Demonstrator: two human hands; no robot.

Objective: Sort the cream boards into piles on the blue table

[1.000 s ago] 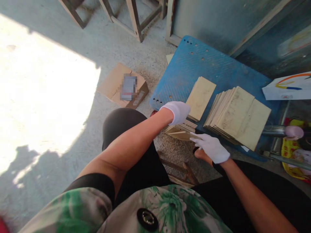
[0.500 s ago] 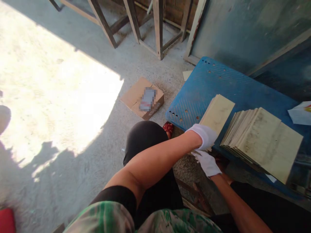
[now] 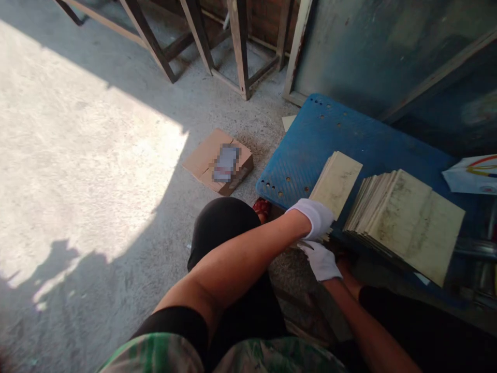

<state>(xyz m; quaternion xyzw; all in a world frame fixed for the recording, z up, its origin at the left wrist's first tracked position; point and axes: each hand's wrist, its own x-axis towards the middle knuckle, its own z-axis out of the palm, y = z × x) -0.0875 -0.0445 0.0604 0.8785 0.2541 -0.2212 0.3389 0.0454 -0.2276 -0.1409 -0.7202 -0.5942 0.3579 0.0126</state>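
My left hand (image 3: 315, 218), in a white glove, lies over the near end of a smaller stack of thin pale boards (image 3: 337, 178). Its fingers are hidden from me. Just below it, my right hand (image 3: 321, 260), also in a white glove, has its fingers closed near the ragged board edges that stick out under the left hand. A thin edge shows at its fingertips, too small to name. To the right, a larger stack of thin pale boards (image 3: 421, 217) leans over on the blue plastic tabletop (image 3: 349, 134), its top faces stained.
A cardboard box (image 3: 209, 153) with a blurred-out item on it sits on the concrete floor. Wooden stool legs (image 3: 240, 52) stand at the back. A framed panel (image 3: 349, 52) rises behind the table. At right lies a white bag (image 3: 471, 173).
The view has shifted slightly, so the table and stacks appear further left. Both hands stay at the near end of the smaller stack, with little visible movement.
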